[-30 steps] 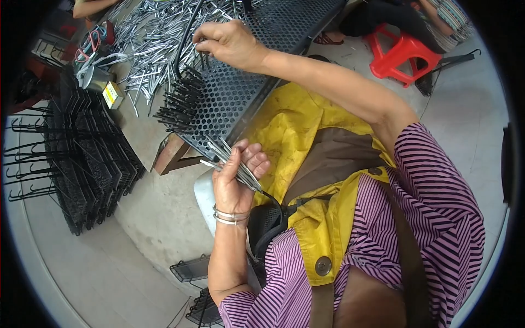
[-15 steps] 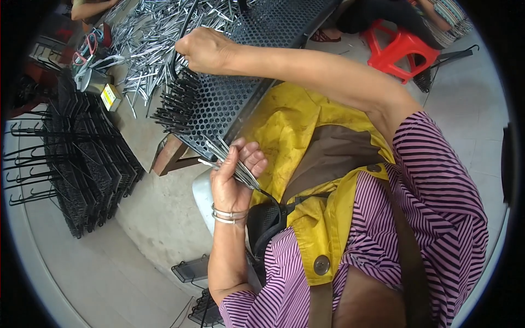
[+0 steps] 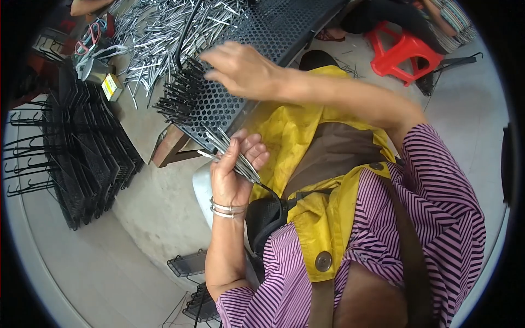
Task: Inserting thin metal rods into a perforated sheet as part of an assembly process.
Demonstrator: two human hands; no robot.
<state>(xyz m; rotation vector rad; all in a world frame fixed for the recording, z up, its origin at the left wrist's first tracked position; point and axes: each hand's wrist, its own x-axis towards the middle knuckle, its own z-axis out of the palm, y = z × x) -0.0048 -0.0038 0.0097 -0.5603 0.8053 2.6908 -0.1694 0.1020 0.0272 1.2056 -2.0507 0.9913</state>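
Observation:
My left hand (image 3: pixel 229 177) is closed round a small bundle of thin silvery metal rods (image 3: pixel 219 141), which stick out past the thumb just below the near end of a black perforated metal panel (image 3: pixel 221 104). Rows of short black upright pins (image 3: pixel 178 95) crowd the panel's left end. Above the panel, just right of the pins, my right hand (image 3: pixel 243 71) is slightly blurred. Its fingers are stretched out and apart, with nothing seen in them. A bent black rod (image 3: pixel 187 33) rises at the panel's far left edge.
Loose silvery rods (image 3: pixel 158 52) lie heaped beyond the panel. At left stand stacked black racks with hooks (image 3: pixel 95 147), near a metal cup (image 3: pixel 94 71) and a small yellow-and-white box (image 3: pixel 111 87). A red stool (image 3: pixel 402 52) stands at far right; other people's limbs show at the top.
My right hand has come away from the bent black rod, moving right and nearer, and its closed fingers have spread. My left hand still holds the rods in nearly the same place.

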